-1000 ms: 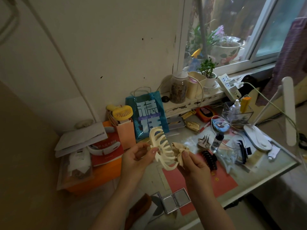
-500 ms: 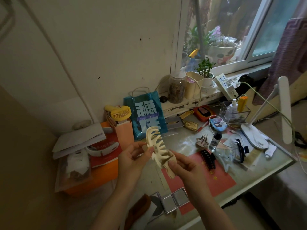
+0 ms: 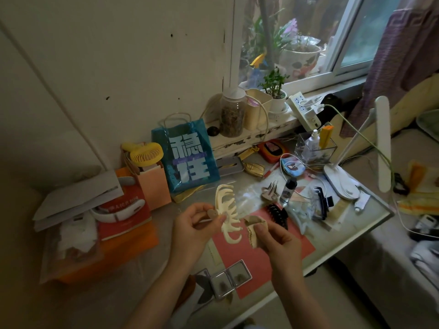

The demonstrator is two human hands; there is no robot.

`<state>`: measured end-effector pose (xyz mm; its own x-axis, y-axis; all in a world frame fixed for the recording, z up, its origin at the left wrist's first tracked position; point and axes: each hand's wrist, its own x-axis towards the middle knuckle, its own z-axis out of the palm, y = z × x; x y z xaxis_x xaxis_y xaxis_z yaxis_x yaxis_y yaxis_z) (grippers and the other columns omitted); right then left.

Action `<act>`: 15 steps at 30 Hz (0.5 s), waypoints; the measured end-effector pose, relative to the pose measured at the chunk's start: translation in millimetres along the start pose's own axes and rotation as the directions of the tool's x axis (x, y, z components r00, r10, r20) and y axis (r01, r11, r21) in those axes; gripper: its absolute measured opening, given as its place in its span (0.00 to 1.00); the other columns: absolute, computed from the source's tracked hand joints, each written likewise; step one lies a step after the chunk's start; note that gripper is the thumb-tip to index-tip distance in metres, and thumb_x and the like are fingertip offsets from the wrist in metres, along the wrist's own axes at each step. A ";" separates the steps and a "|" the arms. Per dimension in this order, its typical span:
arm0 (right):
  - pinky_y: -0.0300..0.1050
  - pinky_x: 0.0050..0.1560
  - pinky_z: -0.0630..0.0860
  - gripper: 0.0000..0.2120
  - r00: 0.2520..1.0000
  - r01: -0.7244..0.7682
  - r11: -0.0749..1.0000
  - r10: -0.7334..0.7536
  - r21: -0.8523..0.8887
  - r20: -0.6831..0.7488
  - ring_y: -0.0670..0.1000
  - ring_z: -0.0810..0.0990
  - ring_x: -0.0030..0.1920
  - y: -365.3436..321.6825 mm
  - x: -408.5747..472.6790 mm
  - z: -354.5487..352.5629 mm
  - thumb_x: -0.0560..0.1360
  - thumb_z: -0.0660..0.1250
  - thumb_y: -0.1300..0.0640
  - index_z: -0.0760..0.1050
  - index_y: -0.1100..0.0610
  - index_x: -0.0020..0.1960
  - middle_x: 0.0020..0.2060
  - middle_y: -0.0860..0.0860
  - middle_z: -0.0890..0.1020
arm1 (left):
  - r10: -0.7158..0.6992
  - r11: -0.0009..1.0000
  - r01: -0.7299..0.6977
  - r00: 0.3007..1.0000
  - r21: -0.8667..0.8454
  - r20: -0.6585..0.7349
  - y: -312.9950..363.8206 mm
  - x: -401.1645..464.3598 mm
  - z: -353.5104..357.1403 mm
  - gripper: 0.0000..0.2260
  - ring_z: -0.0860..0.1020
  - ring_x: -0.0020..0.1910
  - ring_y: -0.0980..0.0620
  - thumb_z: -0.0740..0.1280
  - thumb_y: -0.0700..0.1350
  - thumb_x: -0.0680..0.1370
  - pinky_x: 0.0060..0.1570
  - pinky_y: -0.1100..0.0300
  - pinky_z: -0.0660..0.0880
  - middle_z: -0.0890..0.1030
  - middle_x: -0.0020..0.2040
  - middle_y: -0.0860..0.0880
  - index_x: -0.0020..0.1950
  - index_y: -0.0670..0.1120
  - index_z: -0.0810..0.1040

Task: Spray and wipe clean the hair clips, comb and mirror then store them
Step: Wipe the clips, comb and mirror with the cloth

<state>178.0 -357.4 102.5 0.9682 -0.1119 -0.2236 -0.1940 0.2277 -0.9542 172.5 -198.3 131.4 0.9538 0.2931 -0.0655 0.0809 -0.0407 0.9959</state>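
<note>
The left hand (image 3: 193, 230) is pinching the cream claw clip (image 3: 227, 216) by its hinge end, thumb and forefinger clamped on it, and is holding it upright above the table (image 3: 370, 224) with its curved teeth fanning toward the right. The right hand (image 3: 278, 241) is gripping a folded beige cloth (image 3: 254, 227), fingers closed around it, and is pressing the cloth against the clip's lower teeth. A black claw clip (image 3: 276, 213) is lying on the red mat (image 3: 263, 262) just beyond the cloth, and another black clip (image 3: 320, 205) is sitting farther right among clear plastic wrapping. A smaller greyish clip (image 3: 269, 192) is resting beside a small dark-capped spray bottle (image 3: 288, 189) that is standing upright. An open folding mirror (image 3: 229, 277) is lying flat at the near edge of the table, overlapping the red mat. A clear plastic box (image 3: 317, 151) at the back is holding a white spray bottle (image 3: 312, 142) and a yellow tube (image 3: 326, 136), both upright. On the sill, a clear jar (image 3: 232, 113) is filled with something dark and dried, next to a cream tub (image 3: 257, 110) whose contents cannot be told. An orange paper bag (image 3: 152, 184) is holding a yellow handheld fan (image 3: 146, 151), beside a blue gift bag (image 3: 187, 160) whose inside is hidden.
</note>
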 end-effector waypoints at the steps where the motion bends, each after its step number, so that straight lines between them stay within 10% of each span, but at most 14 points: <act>1: 0.47 0.41 0.79 0.06 1.000 -0.010 1.000 0.010 -0.002 -0.018 0.55 0.82 0.39 -1.1 7.0 -5.2 0.73 0.68 0.64 0.83 0.60 0.47 0.38 0.56 0.85 | -0.020 1.000 0.020 1.000 -0.005 -0.001 -3.6 3.6 4.5 0.09 0.83 0.38 0.59 0.74 0.37 0.69 0.34 0.68 0.77 0.84 0.37 0.54 0.47 0.41 0.78; 9: 0.51 0.44 0.79 0.07 0.999 -0.053 0.996 0.052 -0.067 -0.009 0.57 0.83 0.40 -10.7 80.2 -56.1 0.73 0.68 0.65 0.83 0.60 0.48 0.39 0.57 0.85 | -0.263 0.962 0.259 0.964 -0.086 -0.042 -56.7 54.6 72.8 0.12 0.83 0.43 0.51 0.74 0.39 0.69 0.40 0.59 0.80 0.84 0.45 0.46 0.50 0.42 0.78; 15: 0.35 0.37 0.76 0.07 0.982 -0.096 0.976 0.124 -0.196 0.139 0.49 0.83 0.39 -24.6 172.3 -117.2 0.72 0.69 0.66 0.84 0.59 0.46 0.39 0.55 0.86 | -0.462 0.886 0.459 0.870 -0.060 -0.169 -137.0 123.8 148.1 0.12 0.80 0.44 0.46 0.75 0.34 0.67 0.42 0.57 0.76 0.82 0.41 0.44 0.44 0.44 0.76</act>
<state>331.2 -495.6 64.2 0.9490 0.0528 -0.3107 -0.3131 0.0436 -0.9487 322.2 -297.9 -22.4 0.7438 0.4357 -0.5069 0.4924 0.1555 0.8563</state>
